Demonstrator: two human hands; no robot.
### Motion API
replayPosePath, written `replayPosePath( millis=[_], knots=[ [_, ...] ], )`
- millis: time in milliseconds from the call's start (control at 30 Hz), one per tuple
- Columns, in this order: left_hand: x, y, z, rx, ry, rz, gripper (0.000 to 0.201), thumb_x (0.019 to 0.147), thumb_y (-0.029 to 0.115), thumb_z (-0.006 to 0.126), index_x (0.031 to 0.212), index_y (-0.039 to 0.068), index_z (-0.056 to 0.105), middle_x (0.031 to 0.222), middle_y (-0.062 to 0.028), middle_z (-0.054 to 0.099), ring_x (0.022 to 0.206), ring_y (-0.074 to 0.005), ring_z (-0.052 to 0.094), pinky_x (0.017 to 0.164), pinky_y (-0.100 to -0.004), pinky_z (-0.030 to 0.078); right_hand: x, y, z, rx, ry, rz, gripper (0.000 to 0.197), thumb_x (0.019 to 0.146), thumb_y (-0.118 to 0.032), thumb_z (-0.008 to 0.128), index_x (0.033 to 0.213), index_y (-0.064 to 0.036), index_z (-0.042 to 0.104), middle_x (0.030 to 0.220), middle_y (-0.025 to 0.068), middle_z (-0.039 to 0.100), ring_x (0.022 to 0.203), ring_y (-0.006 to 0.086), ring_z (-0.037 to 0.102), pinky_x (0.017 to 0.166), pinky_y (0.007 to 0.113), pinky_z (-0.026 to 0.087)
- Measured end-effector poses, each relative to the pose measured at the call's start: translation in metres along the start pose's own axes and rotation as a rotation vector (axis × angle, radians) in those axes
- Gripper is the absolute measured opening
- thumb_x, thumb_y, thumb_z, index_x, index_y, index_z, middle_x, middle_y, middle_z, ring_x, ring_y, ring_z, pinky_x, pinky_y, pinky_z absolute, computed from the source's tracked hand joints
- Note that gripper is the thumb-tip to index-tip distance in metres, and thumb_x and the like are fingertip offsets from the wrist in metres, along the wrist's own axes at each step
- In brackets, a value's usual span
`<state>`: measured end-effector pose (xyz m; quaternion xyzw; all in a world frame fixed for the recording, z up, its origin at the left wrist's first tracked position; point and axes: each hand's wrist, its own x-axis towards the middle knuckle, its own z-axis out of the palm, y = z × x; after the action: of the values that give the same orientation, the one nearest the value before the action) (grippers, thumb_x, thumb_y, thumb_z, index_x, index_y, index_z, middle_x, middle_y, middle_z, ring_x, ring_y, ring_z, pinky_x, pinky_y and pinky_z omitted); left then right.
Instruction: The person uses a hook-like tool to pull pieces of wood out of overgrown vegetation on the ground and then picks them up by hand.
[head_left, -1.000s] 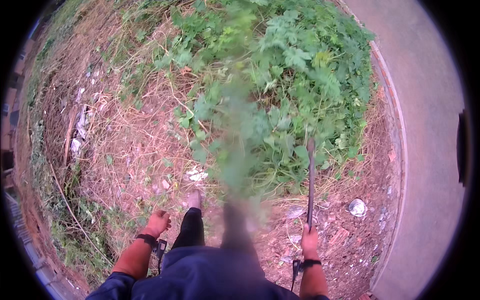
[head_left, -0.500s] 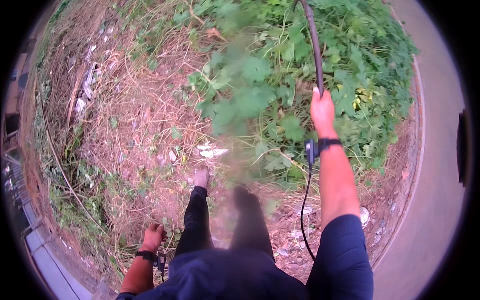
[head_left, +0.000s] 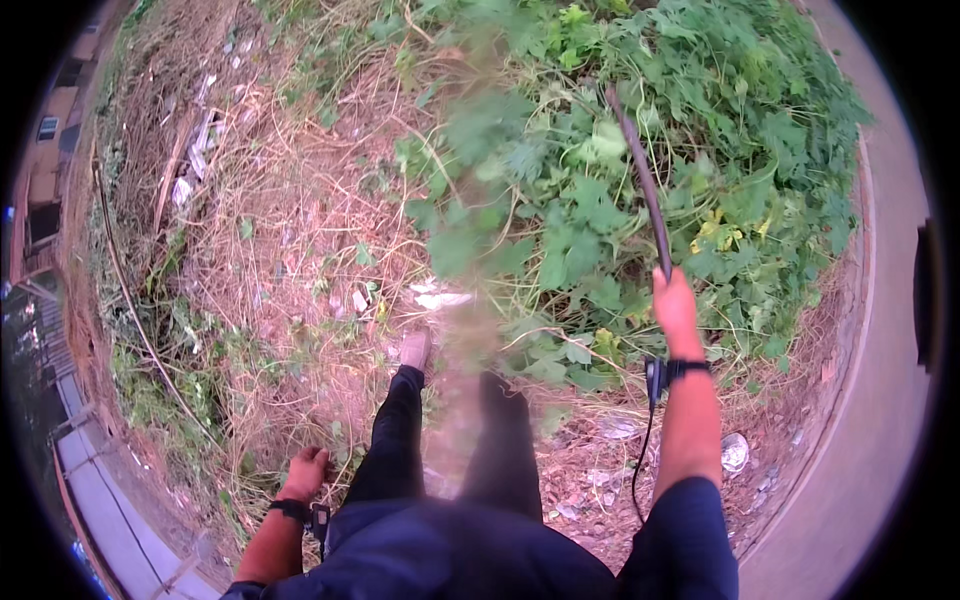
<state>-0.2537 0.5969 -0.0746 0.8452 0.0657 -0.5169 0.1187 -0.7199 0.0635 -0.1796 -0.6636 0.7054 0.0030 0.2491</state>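
Observation:
My right hand [head_left: 676, 312] is closed round the lower end of a long, dark wooden stick [head_left: 645, 185], which reaches forward and slightly left into green leafy vines [head_left: 590, 225]. Leaves partly surround its far end. At the lower left, my left hand [head_left: 307, 470] hangs beside my left leg with its fingers curled in, and nothing shows in them. Dry, tangled stems [head_left: 300, 260] cover the ground left of the vines.
A paved road [head_left: 880, 330] with a kerb runs along the right. White scraps of litter [head_left: 440, 298] lie ahead of my shoe [head_left: 415, 350]. A long thin pole [head_left: 135, 310] lies at the left, near a grey roof-like surface [head_left: 115, 515]. A smear blurs the middle.
My right hand has drawn back toward me with the stick, whose far end is now lower among the leaves. My left hand has hardly moved.

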Motion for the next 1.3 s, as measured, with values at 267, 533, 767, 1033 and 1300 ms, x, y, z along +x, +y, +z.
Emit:
replayPosePath(
  millis=[267, 533, 767, 1033, 1300],
  knots=[
    [-0.008, 0.124, 0.026, 0.122, -0.059, 0.265, 0.034, 0.093, 0.022, 0.055, 0.113, -0.006, 0.055, 0.085, -0.0140, 0.066, 0.064, -0.0184, 0.063, 0.058, -0.0311, 0.052, -0.235, 0.068, -0.120, 0.058, 0.039, 0.231, 0.029, 0.094, -0.030, 0.054, 0.091, -0.0002, 0.053, 0.070, 0.0230, 0.057, 0.065, 0.0421, 0.058, 0.059, 0.047, 0.045],
    [-0.026, 0.172, 0.063, 0.182, -0.149, 0.204, 0.037, 0.094, 0.022, 0.054, 0.118, -0.005, 0.053, 0.090, -0.0148, 0.066, 0.065, -0.0205, 0.065, 0.056, -0.0311, 0.051, -0.295, 0.085, -0.076, 0.114, 0.086, 0.295, 0.029, 0.092, -0.031, 0.056, 0.095, -0.0027, 0.054, 0.076, 0.0239, 0.060, 0.073, 0.0444, 0.060, 0.066, 0.050, 0.047],
    [-0.036, 0.174, 0.052, 0.124, -0.167, 0.204, 0.035, 0.094, 0.022, 0.053, 0.118, -0.005, 0.051, 0.086, -0.0135, 0.065, 0.063, -0.0202, 0.065, 0.054, -0.0306, 0.050, -0.235, 0.066, -0.079, 0.110, 0.053, 0.277, 0.033, 0.090, -0.034, 0.059, 0.087, -0.0013, 0.055, 0.073, 0.0236, 0.060, 0.071, 0.0429, 0.059, 0.064, 0.047, 0.046],
    [-0.024, 0.161, 0.041, 0.028, -0.173, 0.231, 0.031, 0.094, 0.019, 0.054, 0.115, -0.003, 0.052, 0.083, -0.0122, 0.065, 0.060, -0.0188, 0.063, 0.051, -0.0300, 0.048, -0.188, 0.011, -0.095, 0.231, 0.136, 0.214, 0.035, 0.092, -0.034, 0.057, 0.084, 0.0001, 0.054, 0.068, 0.0202, 0.058, 0.063, 0.0353, 0.059, 0.061, 0.044, 0.045],
    [-0.016, 0.116, 0.009, -0.063, -0.093, 0.181, 0.030, 0.095, 0.021, 0.053, 0.114, -0.003, 0.052, 0.082, -0.0118, 0.064, 0.060, -0.0190, 0.063, 0.052, -0.0304, 0.049, -0.059, -0.094, -0.098, 0.450, 0.334, -0.060, 0.040, 0.095, -0.039, 0.052, 0.087, 0.0000, 0.054, 0.066, 0.0135, 0.053, 0.061, 0.0230, 0.051, 0.060, 0.038, 0.044]
  ],
)
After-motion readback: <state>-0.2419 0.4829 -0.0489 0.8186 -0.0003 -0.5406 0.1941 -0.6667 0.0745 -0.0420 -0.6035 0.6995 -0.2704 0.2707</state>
